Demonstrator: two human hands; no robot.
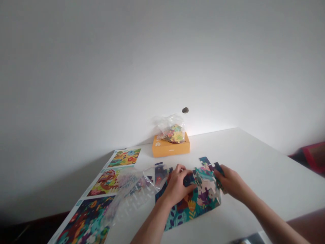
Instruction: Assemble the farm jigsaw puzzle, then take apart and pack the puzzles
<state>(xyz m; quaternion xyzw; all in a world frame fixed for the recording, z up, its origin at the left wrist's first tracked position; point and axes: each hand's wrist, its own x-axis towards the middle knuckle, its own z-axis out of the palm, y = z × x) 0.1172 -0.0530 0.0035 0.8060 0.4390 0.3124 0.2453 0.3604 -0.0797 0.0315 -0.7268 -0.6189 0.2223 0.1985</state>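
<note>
A partly joined jigsaw puzzle point(179, 217) in dark blue, teal and purple lies before me on the white table. Over its upper middle is my left hand point(175, 184), thumb and forefinger curved around the edges of a dark blue puzzle piece point(188, 180). At the puzzle's right edge, my right hand point(230, 181) is closed on dark puzzle pieces point(218, 168), whose lower parts are partly hidden by the fingers. Loose pieces point(204, 161) lie along the puzzle's far side. A crumpled clear plastic bag point(134, 200) lies left of my left hand, partly over the puzzle's left edge.
At the back, an orange box point(171, 149) carries a clear bag of puzzle pieces point(175, 133). A printed picture sheet point(100, 181) runs along the table's left side, partly under the plastic bag. A wall stands behind the table point(254, 162). Something red point(315, 157) shows at far right.
</note>
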